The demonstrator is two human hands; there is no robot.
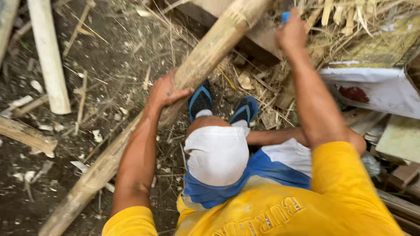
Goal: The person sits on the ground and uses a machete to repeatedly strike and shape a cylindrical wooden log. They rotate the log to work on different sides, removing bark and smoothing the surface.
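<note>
The dirt ground under you is dark and damp-looking, littered with pale chips, splinters and dry straw. Across it, from the lower left up to the top centre, runs a long bamboo pole, round, tan and rough-skinned, with a raised node ring near its upper end. It lies on a slant, its lower end down on the ground and its upper part passing in front of a dark wooden block.

On the right sits a white, flat-sided container with a red patch, and above it a heap of dry yellow straw and split strips. A smooth pale post lies at the upper left, well apart from the pole, with a shorter rough log below it.

Your knee is bent up in white-and-blue shorts, and your feet wear blue flip-flops just beside the pole.

Your left hand rests on the middle of the bamboo pole, fingers wrapped over its upper side, grasping it. Your right hand is raised near the pole's upper end, clenched around a small blue thing, most of which is hidden by the fist.
</note>
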